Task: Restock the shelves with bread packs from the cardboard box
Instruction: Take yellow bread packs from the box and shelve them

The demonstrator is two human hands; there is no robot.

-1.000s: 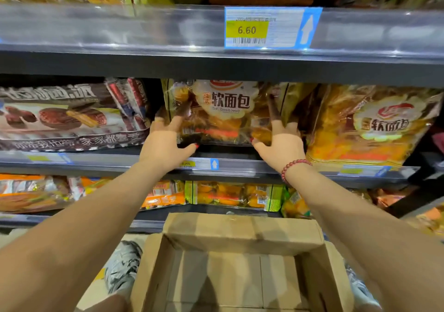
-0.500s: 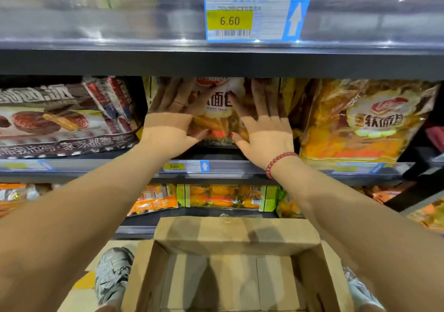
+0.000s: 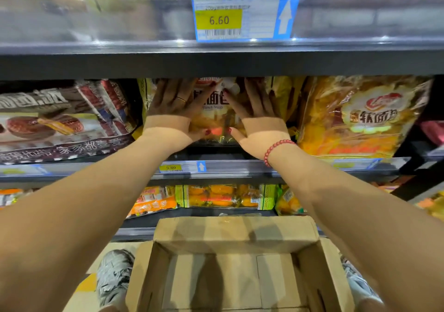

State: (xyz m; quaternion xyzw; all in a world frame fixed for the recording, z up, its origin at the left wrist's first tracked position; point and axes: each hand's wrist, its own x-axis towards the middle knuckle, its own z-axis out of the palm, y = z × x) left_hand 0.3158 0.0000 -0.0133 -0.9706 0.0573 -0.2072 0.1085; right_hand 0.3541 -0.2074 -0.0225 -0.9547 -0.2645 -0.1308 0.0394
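A yellow bread pack (image 3: 213, 117) with a white label stands upright on the middle shelf (image 3: 240, 167), under the upper shelf's edge. My left hand (image 3: 171, 109) lies flat on its left half, fingers straight and pointing up. My right hand (image 3: 258, 114), with a red bead bracelet at the wrist, presses flat on its right half. A second bread pack (image 3: 360, 117) of the same kind stands to its right. Below me the cardboard box (image 3: 235, 234) is open, and I see only bare cardboard inside.
Dark chocolate-pie packs (image 3: 62, 119) fill the shelf to the left. A price tag reading 6.60 (image 3: 242, 16) hangs on the upper shelf's rail. Orange and green packs (image 3: 223, 196) lie on the lower shelf. A grey shoe (image 3: 115, 275) shows on each side of the box.
Both hands moved from the pack's lower edges up onto its front and pushed it deeper into the shelf. The view came closer to the shelf.
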